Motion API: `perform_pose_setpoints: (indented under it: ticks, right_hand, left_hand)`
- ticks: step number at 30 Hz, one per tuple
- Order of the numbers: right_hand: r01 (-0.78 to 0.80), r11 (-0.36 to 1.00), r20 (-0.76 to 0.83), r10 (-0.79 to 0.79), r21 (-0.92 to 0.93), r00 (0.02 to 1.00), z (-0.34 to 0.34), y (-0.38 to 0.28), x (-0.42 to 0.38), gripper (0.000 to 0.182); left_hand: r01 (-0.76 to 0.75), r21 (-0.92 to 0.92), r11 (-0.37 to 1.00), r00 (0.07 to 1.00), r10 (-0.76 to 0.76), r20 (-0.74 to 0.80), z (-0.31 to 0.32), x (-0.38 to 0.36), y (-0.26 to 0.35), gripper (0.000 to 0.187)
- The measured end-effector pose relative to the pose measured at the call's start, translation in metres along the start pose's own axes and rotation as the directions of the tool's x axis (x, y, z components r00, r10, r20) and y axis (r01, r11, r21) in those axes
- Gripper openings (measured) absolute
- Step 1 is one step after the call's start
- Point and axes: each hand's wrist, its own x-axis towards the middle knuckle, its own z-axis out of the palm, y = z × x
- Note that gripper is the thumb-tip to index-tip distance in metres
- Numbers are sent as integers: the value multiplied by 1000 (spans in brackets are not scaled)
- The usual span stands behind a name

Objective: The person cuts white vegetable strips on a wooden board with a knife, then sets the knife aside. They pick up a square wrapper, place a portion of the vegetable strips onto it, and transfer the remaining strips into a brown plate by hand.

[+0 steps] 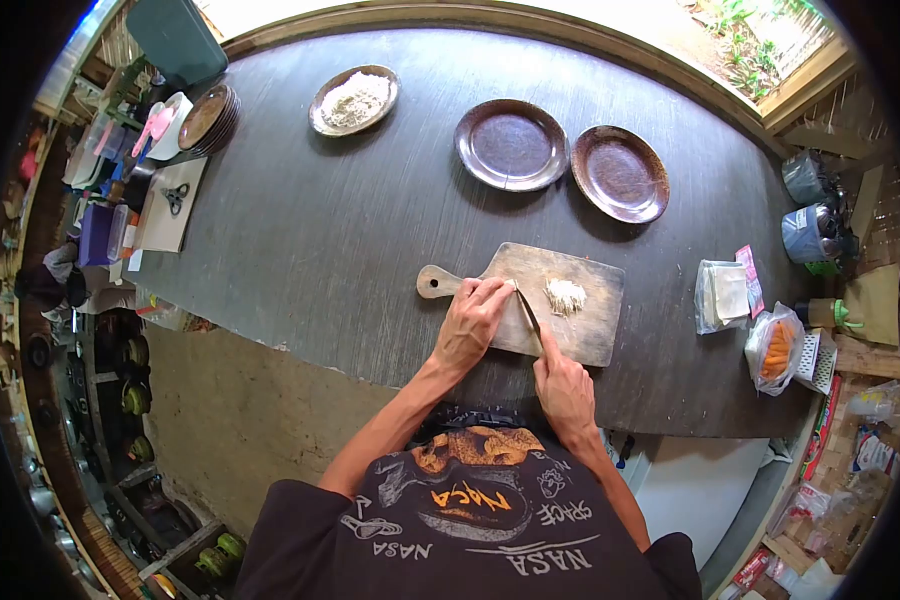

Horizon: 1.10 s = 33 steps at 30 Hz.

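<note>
On the left, black-handled scissors (175, 198) lie on a pale board (170, 232), beside a stack of brown plates (208, 122) on the dark surface (260, 250). Next comes a brown plate (318, 118) heaped with white shreds (358, 98). The left hand (470, 318) rests near the wooden cutting board's handle (436, 282), its fingers bunched close together, tips down on a small pale piece (511, 285) held against the cutting board (598, 335). Below, the black shirt (400, 500) reads "NASA" several times, once in orange, and "SPACE" towards its right. The right hand (565, 388) has its fingers closed round a knife (528, 312), the index finger stretched forward along it, the blade beside the pale piece. Just right, fine pale slivers (567, 296) sit in a small pile on the board; two brown plates stand beyond. Farther right are a clear packet (722, 298), a pink packet (749, 280) whose print is too small to read, and bagged carrots (776, 352).
</note>
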Motion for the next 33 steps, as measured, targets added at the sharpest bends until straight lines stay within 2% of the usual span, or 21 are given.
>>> perform_pose_setpoints:
  ticks: [4, 12, 16, 19, 23, 25, 28, 33]
  right_hand:
    - [17, 993, -34, -13, 118, 999, 3, -5, 7, 56]
    - [-51, 999, 33, 50, 4, 998, -6, -18, 10, 56]
    - [18, 999, -21, -17, 39, 1000, 0, -2, -3, 62]
    - [-10, 997, 24, 9, 72, 1000, -1, -1, -1, 60]
    - [7, 990, -18, -4, 141, 1000, 5, -5, 5, 58]
    - [68, 990, -87, -57, 122, 995, 10, -4, 8, 62]
    - [4, 997, -48, 0, 75, 999, 10, -8, 10, 62]
    - [-8, 999, -10, 8, 47, 1000, 6, -11, 13, 62]
  left_hand:
    - [-18, -8, 1000, 1000, 18, -15, 3, -3, -1, 36]
    - [-13, 9, 1000, 1000, 13, 12, -1, -2, 0, 36]
    - [7, 16, 1000, 1000, -7, 2, 2, -2, 0, 37]
    - [9, 8, 1000, 1000, -9, -3, 0, -4, 3, 38]
    - [17, 1, 1000, 1000, -17, -17, 0, -5, 5, 38]
    - [17, 1, 1000, 1000, -17, -21, 1, -4, 4, 38]
    - [7, 11, 1000, 1000, -7, -10, 1, -4, 2, 38]
    - [19, 6, 1000, 1000, -19, -25, 2, -3, 2, 36]
